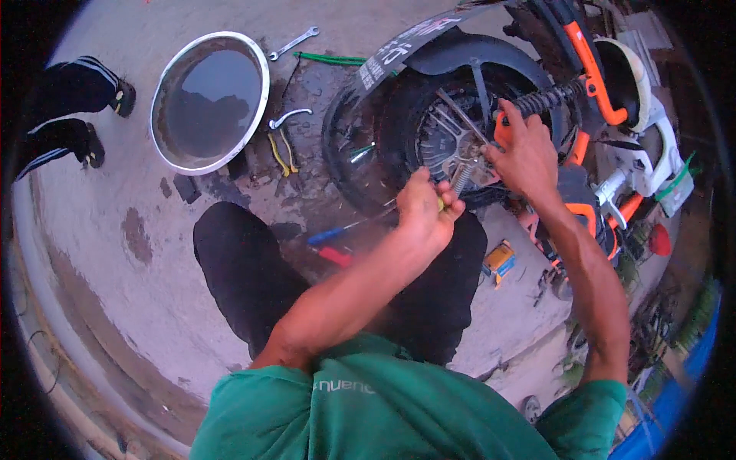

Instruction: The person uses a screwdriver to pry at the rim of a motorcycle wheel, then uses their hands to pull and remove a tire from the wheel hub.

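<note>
My left hand (pixel 425 207) is closed on a yellow-handled tool (pixel 442 201) beside a small metal spring (pixel 462 176), in front of the wheel hub (pixel 442 134) of an orange and black two-wheeler lying on its side. My right hand (pixel 521 153) holds a long metal bar (pixel 456 111) at the thumb, its index finger reaching up along an orange part (pixel 502 129) below the black coiled shock absorber (pixel 546 96). The tips of both tools are hard to make out among the fingers and wheel parts.
A water-filled basin (pixel 208 100), wrench (pixel 294 42), yellow pliers (pixel 282 149) and blue-handled screwdriver (pixel 326 236) lie on the ground. Another person's feet (pixel 92 146) are at left; a small yellow-and-blue box (pixel 498 261) is by my right knee.
</note>
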A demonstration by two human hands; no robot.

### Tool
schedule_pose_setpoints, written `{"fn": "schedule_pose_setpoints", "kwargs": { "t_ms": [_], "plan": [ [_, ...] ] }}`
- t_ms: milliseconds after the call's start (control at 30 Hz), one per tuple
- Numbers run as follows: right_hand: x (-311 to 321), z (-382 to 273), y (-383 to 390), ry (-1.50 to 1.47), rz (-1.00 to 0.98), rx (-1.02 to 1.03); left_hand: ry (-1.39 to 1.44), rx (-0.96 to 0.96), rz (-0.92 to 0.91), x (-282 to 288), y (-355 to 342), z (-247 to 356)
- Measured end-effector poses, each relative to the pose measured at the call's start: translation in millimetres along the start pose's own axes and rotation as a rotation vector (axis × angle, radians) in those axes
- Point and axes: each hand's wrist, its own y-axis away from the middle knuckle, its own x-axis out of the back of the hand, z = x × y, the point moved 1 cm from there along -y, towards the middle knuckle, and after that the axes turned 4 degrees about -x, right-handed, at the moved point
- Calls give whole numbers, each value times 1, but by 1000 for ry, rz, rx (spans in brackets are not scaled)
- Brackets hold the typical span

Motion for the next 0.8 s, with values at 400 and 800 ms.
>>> {"fn": "schedule_pose_setpoints", "kwargs": {
  "t_ms": [400, 800],
  "plan": [
    [-2, -2, -3, 1, 19, 32, -323, 19, -71, -16, -1, -2],
    [-11, 17, -6, 1, 30, 86, -217, 219, -318, -70, -4, -10]
  ]
}}
